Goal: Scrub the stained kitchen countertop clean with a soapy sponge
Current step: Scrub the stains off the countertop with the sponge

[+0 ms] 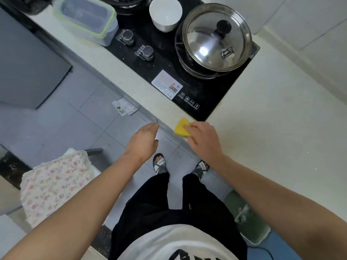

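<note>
A yellow sponge lies on the pale countertop at its front edge, just below the corner of the black stove. My right hand rests on top of the sponge with its fingers over it, gripping it against the counter. My left hand hovers beside the counter's front edge, above the floor, with straight relaxed fingers and nothing in it. No stain shows clearly on the counter near the sponge.
A black glass stove sits in the counter with two knobs, a steel lidded pot and a white bowl. A clear lidded container stands at the left. A floral cloth drapes a chair.
</note>
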